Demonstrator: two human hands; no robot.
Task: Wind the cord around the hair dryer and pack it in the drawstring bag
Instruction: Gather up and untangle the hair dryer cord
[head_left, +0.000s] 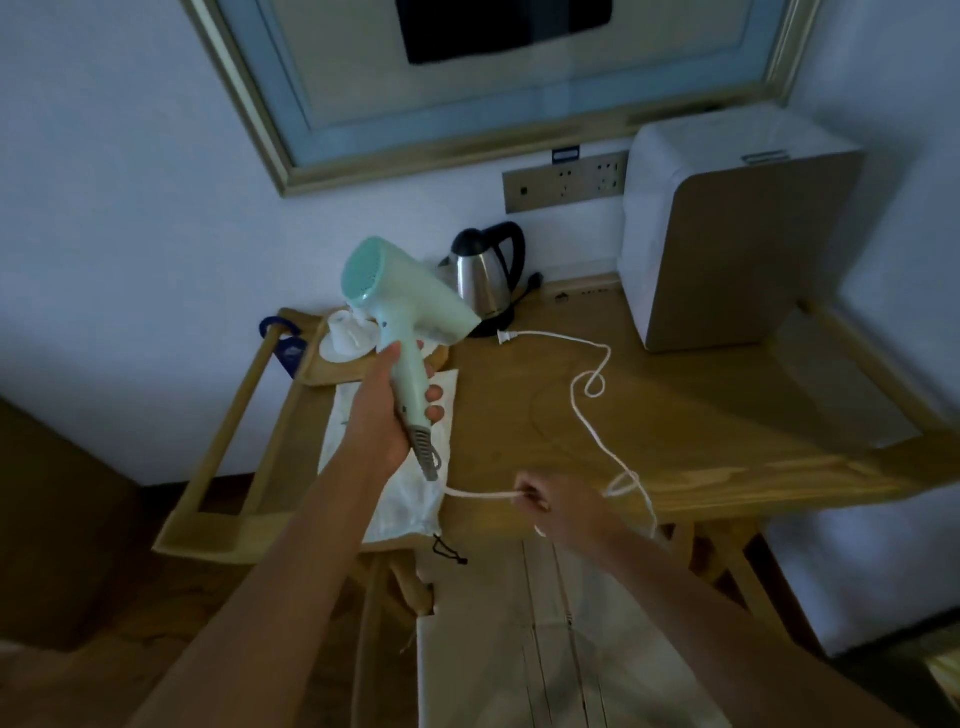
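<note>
My left hand (387, 410) grips the handle of a mint-green hair dryer (402, 306), held up above the wooden table (701, 415) with its nozzle pointing right. The white cord (587, 410) leaves the grey strain relief at the handle's bottom and runs right to my right hand (561, 506), which pinches it near the table's front edge. From there it loops across the table to the plug (505, 338) lying beside the kettle. A white drawstring bag (400, 493) lies flat on the table under the dryer, its black drawstring (449, 552) hanging over the front edge.
A steel kettle (485, 278) with a black handle stands at the back of the table. A white and tan appliance (727, 234) fills the back right. A white cup and saucer (345, 338) sit on a tray at the left. Wall sockets (566, 182) are behind.
</note>
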